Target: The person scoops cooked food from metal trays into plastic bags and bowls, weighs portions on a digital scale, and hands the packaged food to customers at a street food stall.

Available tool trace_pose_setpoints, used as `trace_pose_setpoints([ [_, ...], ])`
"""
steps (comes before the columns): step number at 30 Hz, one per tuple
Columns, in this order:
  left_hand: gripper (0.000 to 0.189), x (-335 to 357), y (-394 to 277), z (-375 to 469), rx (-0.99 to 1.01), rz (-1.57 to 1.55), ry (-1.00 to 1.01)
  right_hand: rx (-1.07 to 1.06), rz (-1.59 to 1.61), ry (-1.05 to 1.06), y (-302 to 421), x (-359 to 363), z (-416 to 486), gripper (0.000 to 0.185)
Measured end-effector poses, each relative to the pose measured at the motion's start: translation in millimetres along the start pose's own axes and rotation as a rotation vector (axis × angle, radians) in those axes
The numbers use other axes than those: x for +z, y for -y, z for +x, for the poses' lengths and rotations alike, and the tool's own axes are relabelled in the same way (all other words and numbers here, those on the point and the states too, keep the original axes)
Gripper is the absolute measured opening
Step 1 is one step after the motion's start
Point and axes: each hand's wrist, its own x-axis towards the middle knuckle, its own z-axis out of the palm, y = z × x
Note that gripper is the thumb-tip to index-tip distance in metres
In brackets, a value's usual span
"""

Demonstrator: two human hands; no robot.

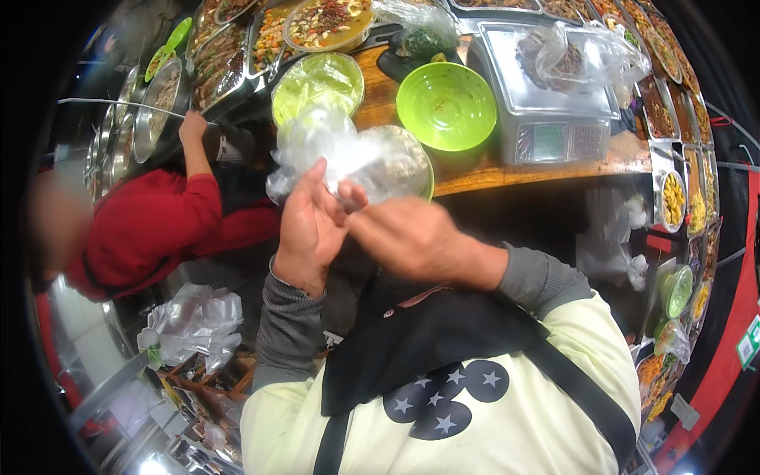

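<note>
My left hand (312, 228) is raised palm up in front of my chest, its fingers against a clear plastic bag (323, 145). My right hand (409, 237), blurred, meets it at the fingertips with its fingers curled; the bag's near end lies between the two hands. Behind the bag stands a green bowl lined with plastic film (326, 77). Just beyond my right hand is another green-rimmed bowl (431, 178), covered by clear plastic. An empty green bowl (448, 107) sits further right on the wooden counter (475, 178).
A digital scale (552, 133) with a bagged food portion (549, 59) on its tray stands at the right. Trays of cooked food (222, 65) line the far and right sides. A person in a red top (148, 231) is at the left. Plastic bags (193, 326) hang at lower left.
</note>
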Motion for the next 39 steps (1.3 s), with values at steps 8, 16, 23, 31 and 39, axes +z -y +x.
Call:
trace_pose_setpoints([
  [8,0.054,19,-19,14,-0.135,-0.107,0.054,1.519,0.515,0.172,-85,58,-113,0.042],
  [16,0.070,94,-69,-15,0.071,0.146,0.029,1.073,0.540,-0.080,-115,123,-144,0.024],
  [23,0.053,197,-148,20,0.058,0.670,0.029,1.112,0.698,0.314,-137,104,-118,0.038],
  [31,0.049,300,-231,156,0.251,1.114,-0.196,0.846,0.784,0.856,-180,16,-112,0.047],
  [39,0.062,372,-276,324,0.734,1.477,-0.041,0.835,0.941,0.805,-202,-12,-107,0.043],
])
